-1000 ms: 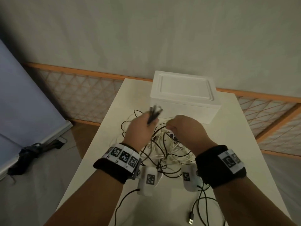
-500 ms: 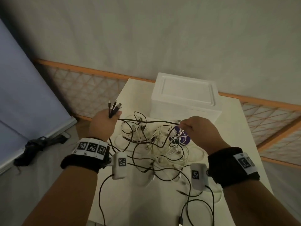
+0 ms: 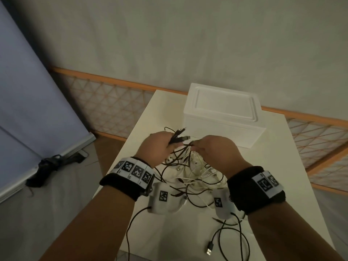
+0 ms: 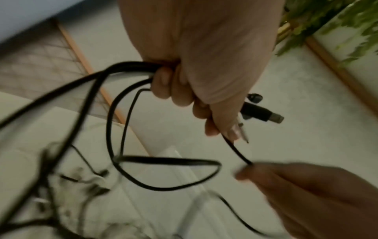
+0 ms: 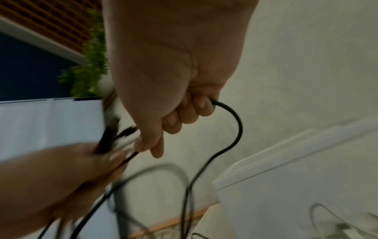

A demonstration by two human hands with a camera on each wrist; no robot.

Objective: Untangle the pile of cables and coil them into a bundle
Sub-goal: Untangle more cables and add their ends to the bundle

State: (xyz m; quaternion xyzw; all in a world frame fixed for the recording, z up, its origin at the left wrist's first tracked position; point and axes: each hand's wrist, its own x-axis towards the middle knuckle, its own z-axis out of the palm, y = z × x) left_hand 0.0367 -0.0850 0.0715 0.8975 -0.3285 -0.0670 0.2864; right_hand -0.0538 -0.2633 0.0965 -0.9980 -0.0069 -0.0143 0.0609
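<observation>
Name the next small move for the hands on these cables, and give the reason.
Probably draw the right hand away, sliding along its black cable to free it. The left hand grips the gathered plug ends, while the tangled pile remains on the table.

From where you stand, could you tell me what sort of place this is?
Probably an indoor room set up for recording: a white table against a plain wall, a blue screen, and orange-framed lattice panelling.

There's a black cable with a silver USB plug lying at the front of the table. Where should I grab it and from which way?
Pinch the loose USB cable by the black plug body, just behind the metal tip. Come from above: it lies flat on the table, apart from the tangled pile, and the stiff plug probably slips less than thin cord.
</observation>
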